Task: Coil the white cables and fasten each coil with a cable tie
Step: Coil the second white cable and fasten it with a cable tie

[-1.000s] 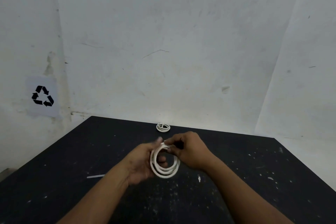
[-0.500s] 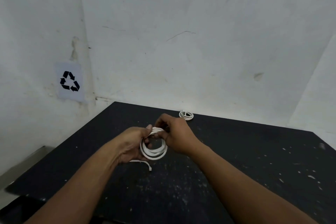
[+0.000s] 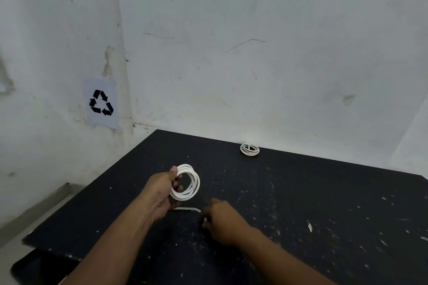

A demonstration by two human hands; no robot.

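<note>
Now coil [image 3: 188,182] between left fingers [image 3: 176,184]

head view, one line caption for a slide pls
Left hand holds a white cable coil while right hand reaches a cable tie.

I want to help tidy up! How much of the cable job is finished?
One small coil already lies near the table's far edge, apparently tied. The left hand holds a second coil, wound but not yet fastened. The right hand reaches for the white cable tie on the table. Fastening remains.
</note>
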